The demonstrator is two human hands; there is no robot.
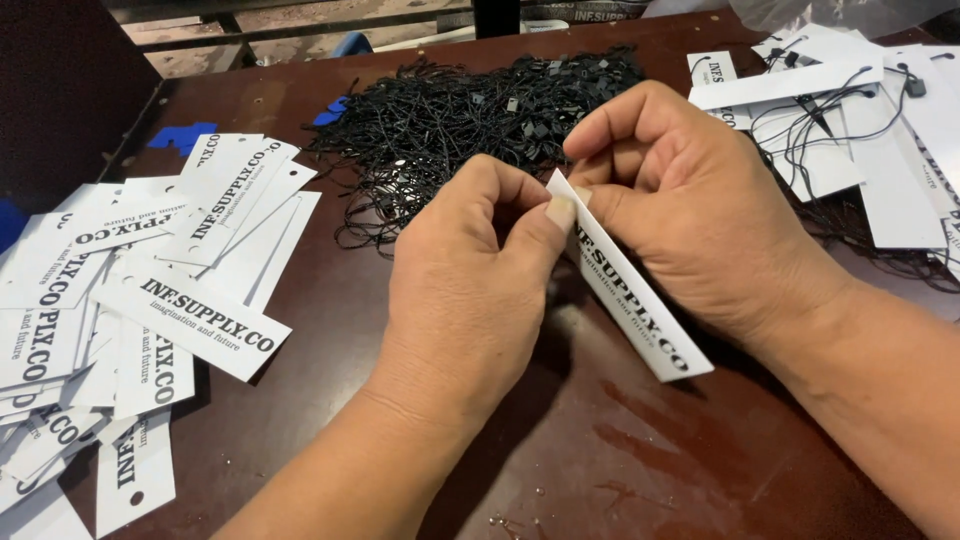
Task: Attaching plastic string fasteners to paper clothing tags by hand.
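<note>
left hand [465, 290] + right hand [690, 210]: 2, pinching 1 white tag [630, 300] | loose tags [150, 300]: maybe 20+ | black strings [450, 120]: 1 heap

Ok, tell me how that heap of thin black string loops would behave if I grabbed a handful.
The heap of thin black string loops looks floppy and light, its strands curling loosely. Being so tangled, a handful would probably drag neighbours along. Stray loops lie on the dark brown wooden table, so bits likely shed easily.

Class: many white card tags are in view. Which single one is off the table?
The white tag pinched between the left hand and right hand; the rest lie on the table.
</note>
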